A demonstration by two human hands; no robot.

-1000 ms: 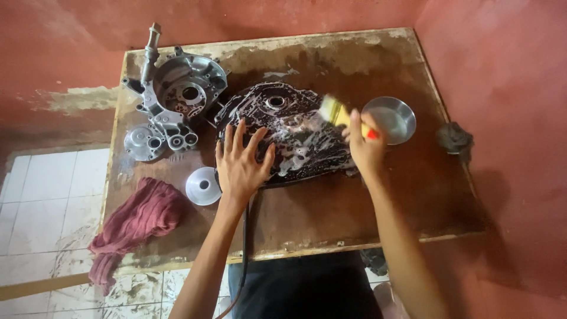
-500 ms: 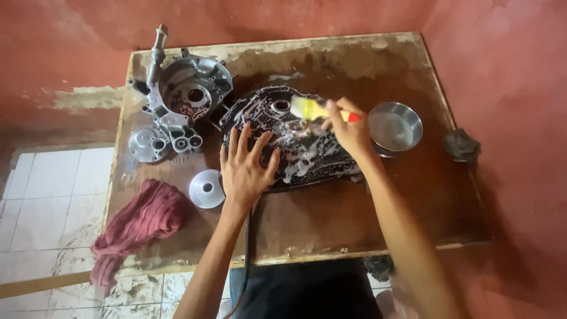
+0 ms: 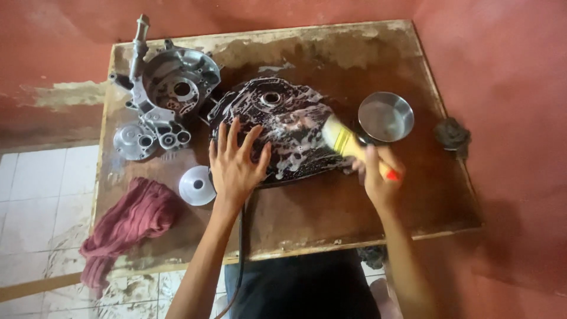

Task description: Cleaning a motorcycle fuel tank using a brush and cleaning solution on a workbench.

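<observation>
Head view: a dark engine cover, coated in white foam, is laid flat near the worktop centre, long axis running left to right, round opening toward the far edge. The left hand is spread flat on its left part, fingers pointing to the far edge, nothing grasped. A brush is clenched in the right hand, bristles touching the cover's right side, handle angled toward the near right corner. A metal bowl is seen just right of the cover, bare crankcase halves at the far left corner, a red rag at the near left edge.
</observation>
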